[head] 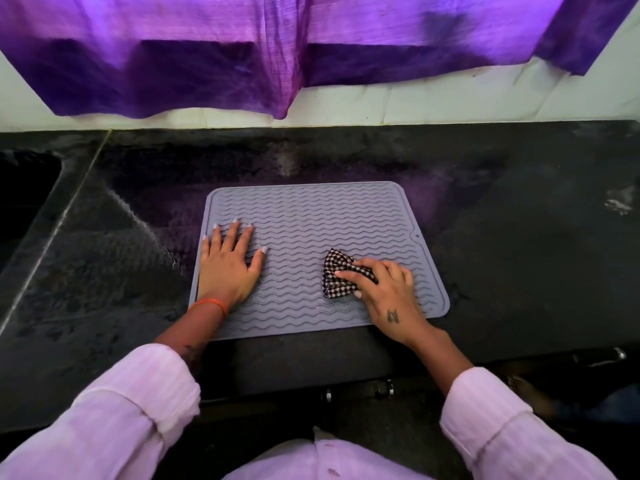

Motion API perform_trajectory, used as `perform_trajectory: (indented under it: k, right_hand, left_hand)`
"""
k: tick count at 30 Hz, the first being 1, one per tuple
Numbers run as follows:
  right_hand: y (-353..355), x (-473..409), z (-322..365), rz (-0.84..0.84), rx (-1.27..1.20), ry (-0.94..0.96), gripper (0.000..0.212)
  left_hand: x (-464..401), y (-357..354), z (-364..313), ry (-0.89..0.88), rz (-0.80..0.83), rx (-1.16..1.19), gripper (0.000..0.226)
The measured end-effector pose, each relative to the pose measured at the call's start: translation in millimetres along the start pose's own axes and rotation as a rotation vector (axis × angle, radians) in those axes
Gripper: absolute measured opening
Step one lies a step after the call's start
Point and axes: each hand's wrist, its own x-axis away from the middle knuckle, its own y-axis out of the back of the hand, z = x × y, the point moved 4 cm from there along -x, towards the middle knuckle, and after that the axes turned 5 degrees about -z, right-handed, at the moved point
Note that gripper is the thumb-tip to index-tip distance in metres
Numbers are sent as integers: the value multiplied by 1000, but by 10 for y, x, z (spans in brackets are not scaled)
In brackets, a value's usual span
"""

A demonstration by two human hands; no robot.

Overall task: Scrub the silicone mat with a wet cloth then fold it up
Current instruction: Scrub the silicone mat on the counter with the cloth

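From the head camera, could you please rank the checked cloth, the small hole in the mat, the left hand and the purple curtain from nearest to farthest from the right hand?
1. Checked cloth: gripped under the right hand.
2. Small hole: just beyond it, at the mat's right edge.
3. Left hand: flat on the mat's left side.
4. Purple curtain: hanging at the back wall.

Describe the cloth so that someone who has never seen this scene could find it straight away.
On the dark stone counter lies a flat grey silicone mat with wavy ridges. On the mat's right half, the right hand grips a small bunched black-and-white checked cloth. It is the only patterned item on the mat; the left hand holds nothing.
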Motion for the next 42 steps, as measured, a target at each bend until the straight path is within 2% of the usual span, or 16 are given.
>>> perform_trajectory:
  k: [3,7,12,18,22,28,33,38,42]
  right_hand:
    - [45,31,-18,2,-77,22,41]
    - [8,269,37,-28,-14,48,44]
    - [74,201,-8,40,-94,53,40]
    - [87,477,-48,-39,-32,26,42]
    - [136,408,-80,37,-69,56,41]
    - [189,533,-193,-114,20,-37,45]
    - [201,423,-324,-99,-61,-3,49]
    - [160,430,-364,-126,49,-33,50]
    - [218,288,-494,-117,-61,-9,46]
  left_hand:
    - [8,-14,8,1,6,-3,63]
    - [6,-39,21,2,9,-7,65]
    - [2,-47,33,2,9,-14,65]
    - [-3,-60,33,1,7,-19,65]
    - [10,-39,28,0,8,-23,64]
    - [19,-33,12,0,9,2,64]
    - [21,-32,22,5,5,-2,64]
    - [16,-34,22,11,4,-11,64]
    - [20,-41,23,12,3,-15,64]
